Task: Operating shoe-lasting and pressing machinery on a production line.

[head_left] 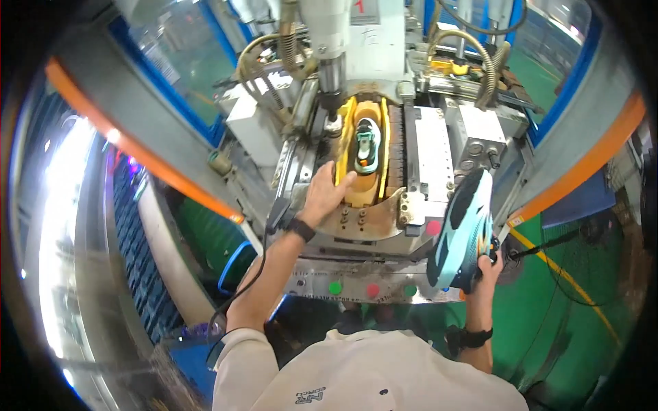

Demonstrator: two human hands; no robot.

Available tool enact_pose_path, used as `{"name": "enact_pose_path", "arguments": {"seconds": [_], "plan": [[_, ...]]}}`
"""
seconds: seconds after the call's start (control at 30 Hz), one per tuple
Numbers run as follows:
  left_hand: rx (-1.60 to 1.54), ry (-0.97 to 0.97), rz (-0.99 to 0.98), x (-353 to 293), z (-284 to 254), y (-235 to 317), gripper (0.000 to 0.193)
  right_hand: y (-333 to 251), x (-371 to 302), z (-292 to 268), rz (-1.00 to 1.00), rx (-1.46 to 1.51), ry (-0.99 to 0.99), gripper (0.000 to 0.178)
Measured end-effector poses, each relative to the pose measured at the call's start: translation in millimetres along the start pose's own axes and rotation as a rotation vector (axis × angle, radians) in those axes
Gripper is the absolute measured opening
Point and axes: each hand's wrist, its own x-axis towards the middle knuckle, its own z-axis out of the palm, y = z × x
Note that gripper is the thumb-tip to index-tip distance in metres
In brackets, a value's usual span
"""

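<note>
A black, white and teal shoe (368,145) sits in the machine between two long yellow pads (385,154), its toe end away from me. My left hand (327,193) reaches in at the near left end of these pads, thumb and fingers apart, holding nothing. Whether its fingertips touch the pad I cannot tell. Off to the right, my right hand (488,267) grips a second shoe (462,229), light blue and black, by its lower end. That shoe is raised on end in front of the machine, and it partly hides the fingers.
A vertical press cylinder (332,72) stands just left of the pads. Below them, a metal front panel (315,282) carries green and red buttons. Orange-edged grey frame posts (154,168) rise on both sides. Coiled hoses (490,68) hang at the back, and a cable runs along my left arm.
</note>
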Motion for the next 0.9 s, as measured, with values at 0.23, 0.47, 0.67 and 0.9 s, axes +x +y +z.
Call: {"name": "enact_pose_path", "arguments": {"seconds": [0.23,0.47,0.67,0.9], "plan": [[-0.094,0.046,-0.206,122,99,-38,0.092,-36,-17,9,-0.210,-0.201,0.294,0.084],[-0.181,0.095,-0.429,154,101,-56,0.059,-34,20,35,-0.304,-0.565,0.378,0.053],[-1.273,-0.227,-0.532,34,12,-36,0.026,-34,169,117,-0.255,-0.937,0.154,0.049],[-1.208,-0.033,-0.610,-156,-94,-45,0.045,110,261,277,0.082,-1.515,-0.417,0.066]]}}
